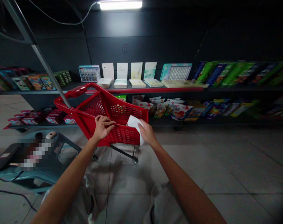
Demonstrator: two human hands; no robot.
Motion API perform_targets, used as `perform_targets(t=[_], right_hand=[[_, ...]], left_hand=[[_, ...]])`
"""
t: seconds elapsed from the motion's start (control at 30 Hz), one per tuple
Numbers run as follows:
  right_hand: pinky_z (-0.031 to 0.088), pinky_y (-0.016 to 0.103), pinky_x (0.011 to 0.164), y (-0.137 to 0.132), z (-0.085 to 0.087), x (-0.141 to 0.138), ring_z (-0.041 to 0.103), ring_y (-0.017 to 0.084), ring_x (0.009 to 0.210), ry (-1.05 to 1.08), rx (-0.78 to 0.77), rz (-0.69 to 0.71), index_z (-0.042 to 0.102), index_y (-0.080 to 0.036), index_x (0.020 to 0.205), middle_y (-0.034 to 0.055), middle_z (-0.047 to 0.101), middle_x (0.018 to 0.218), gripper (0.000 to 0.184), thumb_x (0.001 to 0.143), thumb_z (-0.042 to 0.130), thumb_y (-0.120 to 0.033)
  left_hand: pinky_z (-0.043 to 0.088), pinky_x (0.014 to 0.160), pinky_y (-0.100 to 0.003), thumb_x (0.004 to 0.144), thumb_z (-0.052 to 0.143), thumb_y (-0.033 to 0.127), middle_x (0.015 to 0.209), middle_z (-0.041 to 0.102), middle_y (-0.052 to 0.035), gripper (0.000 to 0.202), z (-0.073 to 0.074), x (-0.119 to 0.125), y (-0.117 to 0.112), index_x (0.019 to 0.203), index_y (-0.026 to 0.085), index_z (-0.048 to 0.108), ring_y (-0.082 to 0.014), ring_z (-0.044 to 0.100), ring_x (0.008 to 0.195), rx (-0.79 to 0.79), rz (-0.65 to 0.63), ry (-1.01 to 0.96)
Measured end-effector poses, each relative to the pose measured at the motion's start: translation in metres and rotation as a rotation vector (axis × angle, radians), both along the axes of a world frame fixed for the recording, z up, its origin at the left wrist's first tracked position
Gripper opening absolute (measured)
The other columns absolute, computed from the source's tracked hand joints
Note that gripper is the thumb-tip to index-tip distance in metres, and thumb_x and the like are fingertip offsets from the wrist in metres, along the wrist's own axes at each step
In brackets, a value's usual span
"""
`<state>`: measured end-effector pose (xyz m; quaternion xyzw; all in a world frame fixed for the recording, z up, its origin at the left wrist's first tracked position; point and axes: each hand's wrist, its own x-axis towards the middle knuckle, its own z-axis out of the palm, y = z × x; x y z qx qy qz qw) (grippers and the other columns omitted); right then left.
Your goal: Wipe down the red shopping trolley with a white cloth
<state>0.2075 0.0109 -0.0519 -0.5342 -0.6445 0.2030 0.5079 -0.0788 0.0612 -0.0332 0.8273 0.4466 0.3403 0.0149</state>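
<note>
A red plastic shopping cart [124, 107] with perforated basket walls stands in front of me, its handle towards the left. My left hand [103, 127] rests on the near side's top rim, fingers bent over it and closed on it. Farther right along that rim, my right hand [147, 132] is closed on a folded white cloth [134, 121]. The cloth drapes over the rim close to the basket's front corner, with part of it hanging outside. The fingertips behind the cloth are hidden.
Behind the cart runs a dark shelf [178, 89] with books [136, 71], boxed sets and snack bags [182, 110]. At left stands a blue-green plastic stool [38, 180] bearing several items, partly pixelated. A metal pole [45, 67] slants down behind the cart handle; a cable [17, 193] lies on the floor.
</note>
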Motion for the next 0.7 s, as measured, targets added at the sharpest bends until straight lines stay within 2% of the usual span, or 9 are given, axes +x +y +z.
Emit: perform_targets(t=[0.1,0.17,0.23,0.3,0.4,0.47,0.53,0.6,0.7], right_hand=[[0.056,0.037,0.094,0.015,-0.003,0.021,0.072,0.026,0.105,0.416,-0.009,-0.197,0.071,-0.015,0.119,0.0114,0.077,0.117,0.04,0.094,0.05,-0.038],[0.056,0.038,0.094,0.022,-0.003,0.038,0.072,0.026,0.107,0.551,0.036,-0.389,0.068,-0.013,0.125,0.0131,0.075,0.121,0.046,0.094,0.047,-0.04],[0.055,0.04,0.098,0.025,-0.002,0.054,0.071,0.026,0.109,0.514,0.105,-0.542,0.065,-0.013,0.129,0.0154,0.074,0.124,0.049,0.096,0.043,-0.041],[0.052,0.042,0.104,0.026,-0.002,0.063,0.069,0.028,0.115,0.342,0.134,-0.577,0.065,-0.012,0.132,0.0175,0.072,0.128,0.049,0.097,0.042,-0.039],[0.047,0.044,0.113,0.024,-0.008,0.058,0.065,0.03,0.127,0.021,0.041,-0.395,0.067,-0.015,0.135,0.0163,0.071,0.134,0.047,0.096,0.046,-0.029],[0.041,0.044,0.121,0.022,-0.015,0.048,0.058,0.027,0.139,-0.163,-0.015,-0.216,0.068,-0.019,0.137,0.011,0.066,0.144,0.05,0.091,0.048,-0.018],[0.034,0.044,0.127,0.019,-0.02,0.039,0.048,0.024,0.149,-0.291,-0.023,-0.102,0.066,-0.022,0.141,0.0053,0.058,0.154,0.058,0.087,0.048,-0.011],[0.033,0.045,0.129,0.017,-0.021,0.036,0.043,0.023,0.152,-0.35,-0.026,-0.071,0.063,-0.024,0.146,0.0029,0.052,0.16,0.063,0.088,0.047,-0.008],[0.037,0.044,0.126,0.016,-0.019,0.039,0.05,0.025,0.147,-0.346,-0.057,-0.057,0.059,-0.025,0.15,0.003,0.05,0.16,0.063,0.091,0.045,-0.01]], left_hand=[[0.026,0.117,-0.053,0.097,0.057,0.042,0.098,0.074,-0.0017,0.027,0.004,-0.009,-0.005,0.1,0.034,0.083,-0.0237,0.057,0.107,-0.034,0.006,-0.038],[0.026,0.116,-0.053,0.098,0.055,0.041,0.092,0.074,-0.001,0.031,0.006,-0.013,-0.008,0.09,0.032,0.083,-0.0227,0.058,0.103,-0.047,0.009,-0.08],[0.026,0.114,-0.052,0.099,0.052,0.041,0.086,0.073,-0.0005,0.037,0.009,-0.016,-0.011,0.078,0.028,0.08,-0.0216,0.058,0.098,-0.044,0.017,-0.114],[0.026,0.113,-0.053,0.101,0.049,0.041,0.079,0.071,-0.0006,0.044,0.01,-0.018,-0.012,0.068,0.025,0.074,-0.0211,0.058,0.093,-0.028,0.041,-0.136],[0.027,0.111,-0.053,0.102,0.045,0.042,0.07,0.067,-0.0008,0.051,0.011,-0.023,-0.011,0.058,0.023,0.065,-0.0208,0.059,0.088,-0.013,0.093,-0.165],[0.027,0.11,-0.053,0.101,0.045,0.042,0.066,0.065,-0.0006,0.053,0.011,-0.027,-0.008,0.055,0.023,0.062,-0.0204,0.058,0.086,-0.017,0.11,-0.182],[0.028,0.11,-0.053,0.1,0.047,0.042,0.064,0.063,-0.0008,0.053,0.01,-0.03,-0.004,0.052,0.023,0.06,-0.0201,0.058,0.084,-0.02,0.109,-0.197],[0.028,0.11,-0.054,0.099,0.049,0.041,0.061,0.061,-0.0011,0.054,0.008,-0.034,0.0,0.049,0.022,0.058,-0.0201,0.056,0.083,-0.023,0.111,-0.209],[0.03,0.11,-0.054,0.098,0.051,0.038,0.059,0.059,-0.0012,0.052,0.006,-0.038,0.006,0.049,0.022,0.054,-0.0201,0.055,0.081,-0.032,0.132,-0.216]])
